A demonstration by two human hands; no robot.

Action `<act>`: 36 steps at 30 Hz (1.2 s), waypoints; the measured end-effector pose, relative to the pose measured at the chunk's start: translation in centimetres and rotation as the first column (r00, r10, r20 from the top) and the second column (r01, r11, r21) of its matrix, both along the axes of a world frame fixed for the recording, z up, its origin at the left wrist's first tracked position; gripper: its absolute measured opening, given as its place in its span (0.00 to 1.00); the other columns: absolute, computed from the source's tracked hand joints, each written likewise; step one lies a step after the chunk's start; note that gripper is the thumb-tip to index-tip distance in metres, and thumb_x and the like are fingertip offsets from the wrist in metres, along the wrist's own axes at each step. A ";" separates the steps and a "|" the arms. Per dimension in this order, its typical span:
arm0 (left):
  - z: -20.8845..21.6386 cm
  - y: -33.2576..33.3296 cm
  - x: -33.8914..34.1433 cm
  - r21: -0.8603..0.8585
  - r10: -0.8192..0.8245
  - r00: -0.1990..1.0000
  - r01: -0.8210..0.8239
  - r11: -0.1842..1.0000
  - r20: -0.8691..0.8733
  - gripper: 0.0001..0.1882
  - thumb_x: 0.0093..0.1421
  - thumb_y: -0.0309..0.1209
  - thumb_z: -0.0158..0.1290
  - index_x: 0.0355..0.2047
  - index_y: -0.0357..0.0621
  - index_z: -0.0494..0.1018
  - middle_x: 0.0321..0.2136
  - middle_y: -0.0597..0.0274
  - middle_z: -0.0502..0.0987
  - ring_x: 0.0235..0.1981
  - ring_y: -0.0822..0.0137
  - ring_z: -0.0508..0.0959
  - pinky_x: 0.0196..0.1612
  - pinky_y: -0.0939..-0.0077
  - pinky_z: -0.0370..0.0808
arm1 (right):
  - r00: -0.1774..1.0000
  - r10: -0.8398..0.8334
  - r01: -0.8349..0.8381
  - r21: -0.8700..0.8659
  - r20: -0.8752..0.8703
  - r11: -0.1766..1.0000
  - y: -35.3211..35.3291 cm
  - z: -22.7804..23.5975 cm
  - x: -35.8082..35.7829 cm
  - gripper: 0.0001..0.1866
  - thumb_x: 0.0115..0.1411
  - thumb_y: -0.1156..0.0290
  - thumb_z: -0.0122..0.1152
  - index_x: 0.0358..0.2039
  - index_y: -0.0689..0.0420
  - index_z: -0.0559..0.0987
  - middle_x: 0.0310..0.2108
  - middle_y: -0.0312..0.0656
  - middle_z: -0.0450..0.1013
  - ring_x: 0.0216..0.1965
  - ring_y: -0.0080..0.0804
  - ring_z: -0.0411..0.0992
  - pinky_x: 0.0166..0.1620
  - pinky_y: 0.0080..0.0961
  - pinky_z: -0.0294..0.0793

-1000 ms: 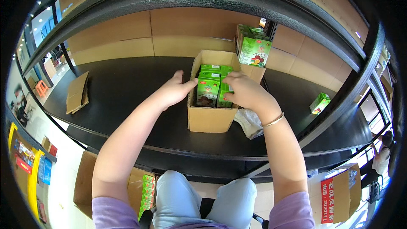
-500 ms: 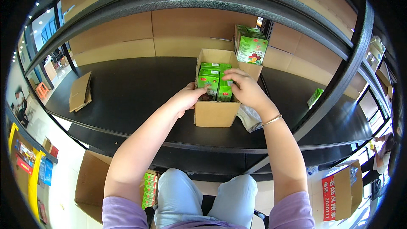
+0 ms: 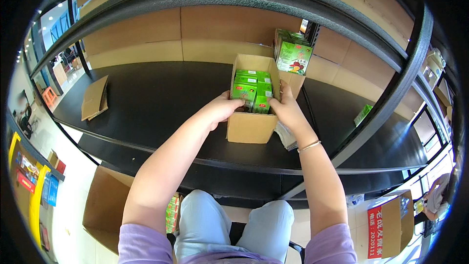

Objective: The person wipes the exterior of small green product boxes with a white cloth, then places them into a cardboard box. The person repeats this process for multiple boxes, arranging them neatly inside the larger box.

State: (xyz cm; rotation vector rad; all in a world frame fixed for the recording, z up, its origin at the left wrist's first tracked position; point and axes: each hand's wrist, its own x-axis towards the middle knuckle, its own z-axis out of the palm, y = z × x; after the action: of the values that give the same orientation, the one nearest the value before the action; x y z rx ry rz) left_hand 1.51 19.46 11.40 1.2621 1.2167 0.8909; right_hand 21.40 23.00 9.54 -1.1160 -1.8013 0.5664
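Note:
An open cardboard box (image 3: 250, 129) stands on the black shelf, with several small green cartons (image 3: 244, 91) packed upright in it. My left hand (image 3: 222, 107) grips its left wall, the thumb bent over the rim against a front carton. On the opposite side, my right hand (image 3: 288, 106) clasps the right wall with its thumb over the edge near the right front carton. The fingers of both hands are partly hidden behind the box walls. Beside the box, under my right wrist, lies a whitish cloth-like item (image 3: 285, 135), partly covered.
Behind the box on the right, more green cartons (image 3: 294, 57) fill another cardboard box. A folded piece of cardboard (image 3: 95, 99) lies on the left of the shelf (image 3: 161, 98). One green carton (image 3: 362, 115) sits beside the right metal post (image 3: 391, 88). A large open box (image 3: 105, 208) stands below left.
My right hand has come down from above the cartons to the box's right wall. My left hand stays on the left wall. The view has shifted slightly.

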 end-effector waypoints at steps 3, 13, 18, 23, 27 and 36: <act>0.5 -0.5 -0.8 -0.013 0.005 0.999 -0.005 1.000 0.053 0.29 0.57 0.44 0.47 0.56 0.46 0.55 0.47 0.57 0.68 0.45 0.67 0.70 0.48 0.69 0.66 | 0.978 0.022 -0.047 -0.116 -0.205 0.992 -1.3 0.9 0.0 0.33 0.56 0.63 0.52 0.56 0.67 0.52 0.53 0.60 0.57 0.55 0.45 0.58 0.56 0.31 0.57; -2.7 -6.9 -10.9 0.256 -0.061 0.955 -0.016 0.966 0.289 0.19 0.60 0.36 0.43 0.48 0.36 0.64 0.40 0.53 0.73 0.41 0.63 0.74 0.43 0.72 0.71 | 0.992 -0.066 0.103 0.402 -0.105 0.910 -12.9 -1.8 2.6 0.17 0.49 0.82 0.51 0.42 0.62 0.69 0.44 0.47 0.66 0.42 0.35 0.66 0.42 0.25 0.68; -8.3 -16.6 -20.0 0.147 0.027 0.915 -0.093 0.985 0.403 0.20 0.61 0.38 0.40 0.47 0.36 0.64 0.38 0.53 0.73 0.37 0.66 0.74 0.40 0.74 0.71 | 0.974 -0.163 0.091 0.387 0.158 0.918 -20.1 -7.3 3.1 0.12 0.46 0.84 0.51 0.34 0.64 0.73 0.38 0.50 0.68 0.39 0.42 0.68 0.42 0.27 0.68; -19.4 -27.6 -26.5 -0.246 0.445 0.758 -0.371 0.896 0.478 0.23 0.61 0.44 0.40 0.47 0.39 0.64 0.38 0.57 0.73 0.38 0.66 0.72 0.40 0.73 0.69 | 0.975 -0.191 0.179 0.109 0.113 0.978 -22.8 -14.7 2.7 0.09 0.47 0.85 0.50 0.31 0.63 0.74 0.37 0.47 0.69 0.35 0.38 0.70 0.39 0.25 0.69; -30.8 -36.5 -28.7 -0.608 0.767 0.635 -0.573 0.549 0.094 0.19 0.60 0.42 0.41 0.45 0.43 0.67 0.34 0.62 0.74 0.36 0.68 0.73 0.36 0.74 0.69 | 0.982 -0.127 0.130 -0.007 0.143 0.992 -23.9 -17.9 -0.6 0.08 0.48 0.84 0.50 0.31 0.63 0.74 0.36 0.46 0.70 0.33 0.36 0.70 0.37 0.23 0.69; -44.5 -51.1 -28.3 -0.459 0.256 0.751 -0.596 0.658 -0.609 0.30 0.51 0.43 0.55 0.45 0.30 0.64 0.44 0.40 0.67 0.47 0.50 0.69 0.48 0.64 0.67 | 0.841 0.505 -0.430 -0.324 0.197 0.843 -22.7 -19.9 -14.2 0.11 0.51 0.78 0.54 0.37 0.60 0.73 0.36 0.45 0.70 0.34 0.39 0.71 0.36 0.25 0.70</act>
State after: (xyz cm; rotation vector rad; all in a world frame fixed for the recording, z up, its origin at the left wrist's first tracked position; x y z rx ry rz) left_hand -26.83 -31.60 -33.07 0.6273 2.1057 0.3889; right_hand 7.20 0.27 -10.37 -0.9531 -2.3234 1.0153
